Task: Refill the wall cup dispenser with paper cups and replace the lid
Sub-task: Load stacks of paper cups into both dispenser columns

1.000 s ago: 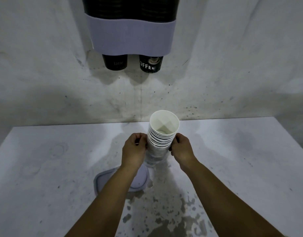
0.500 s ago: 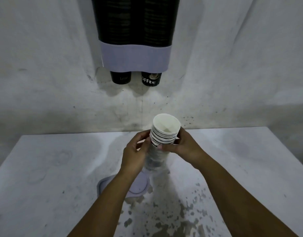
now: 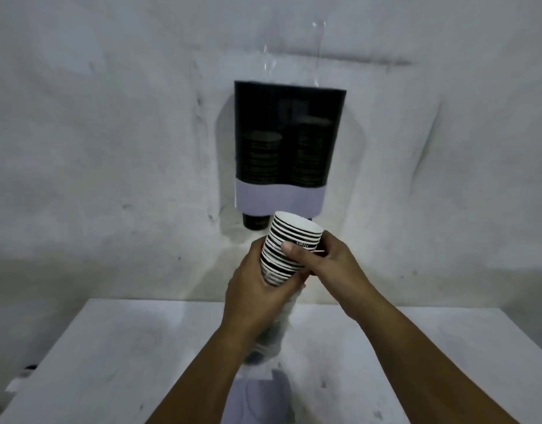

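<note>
A stack of paper cups [image 3: 289, 240], black with white rims, is held tilted in front of the wall. My left hand [image 3: 251, 289] wraps its lower part, where a clear plastic sleeve [image 3: 269, 341] hangs down. My right hand [image 3: 328, 264] pinches the upper cups, thumb across the front. Above them the wall cup dispenser [image 3: 286, 142] shows two dark tubes partly filled with cups, a pale band [image 3: 279, 198] at its base and one cup bottom [image 3: 254, 222] poking out. The dispenser lid [image 3: 263, 396] lies on the table, partly hidden by my left forearm.
A white table [image 3: 117, 356] stands against the stained grey wall [image 3: 110, 148], stretching left and right below my arms. The dispenser's top is open, with a faint clear panel [image 3: 289, 50] rising above it.
The view has tilted up and the whole dispenser now shows. Both hands have lifted the cup stack off the table toward the dispenser, and the upper cups stand out of the plastic sleeve.
</note>
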